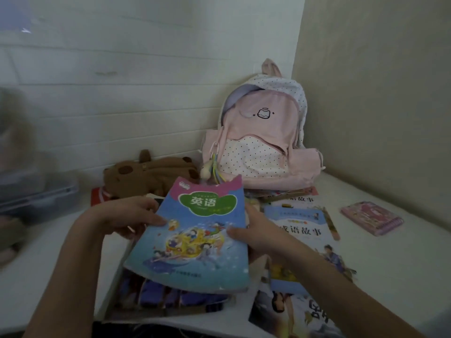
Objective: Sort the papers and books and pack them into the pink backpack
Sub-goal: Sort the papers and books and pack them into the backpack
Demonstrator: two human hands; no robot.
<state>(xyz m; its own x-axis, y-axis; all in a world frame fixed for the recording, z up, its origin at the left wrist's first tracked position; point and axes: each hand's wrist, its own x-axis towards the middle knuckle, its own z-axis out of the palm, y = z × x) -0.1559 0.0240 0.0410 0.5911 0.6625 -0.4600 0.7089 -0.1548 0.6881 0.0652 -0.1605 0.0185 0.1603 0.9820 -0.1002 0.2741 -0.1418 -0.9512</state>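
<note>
Both hands held a blue textbook [192, 237] above the white table [390, 259]. The left hand [127, 217] gripped its left edge, thumb curled over the cover; the right hand [256, 236] gripped its right edge, thumb likewise on the cover. The book was tilted, its top edge raised away from the person. Beyond the hands, the pink backpack [262, 140] stood upright in the wall corner, its top flap open. Just right of the right hand lay a storybook [302, 225], overlapping other books; further right, well apart, lay a pink spiral notebook [372, 217]. Beyond the left hand lay a brown plush toy [148, 174]. Beneath the held book lay a dark-covered book [170, 298].
</note>
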